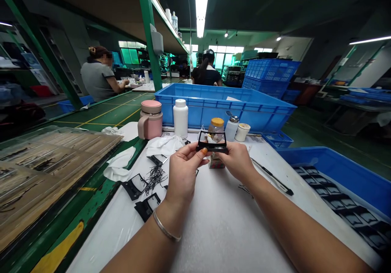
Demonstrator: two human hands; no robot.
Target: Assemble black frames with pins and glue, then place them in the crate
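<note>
In the head view, you hold a black frame point(210, 146) with a clear window out in front of you, raised above the white tabletop point(214, 228). Its long axis runs left to right, roughly level, with the window's broad side towards you and the thicker black bar along the bottom. Through the window you see part of the orange-lidded jar point(217, 122) on the far side.

Your left hand point(182, 171) pinches the left end, thumb on the near side of the bar. Your right hand point(240, 161) grasps the right end; its fingertips are partly hidden.

Small pale marks on the bar are too tiny to read. Beyond and below it, a small box point(216, 163) bears red and green print, also unreadable.

To your left, more black frames point(133, 188) lie at slants beside a heap of thin black strips point(155, 178). On the right, a slim black tool point(275, 179) points diagonally, its thicker end nearer you. Farther right, a blue bin point(351, 171) contains rows of similar dark pieces point(345, 201).
</note>
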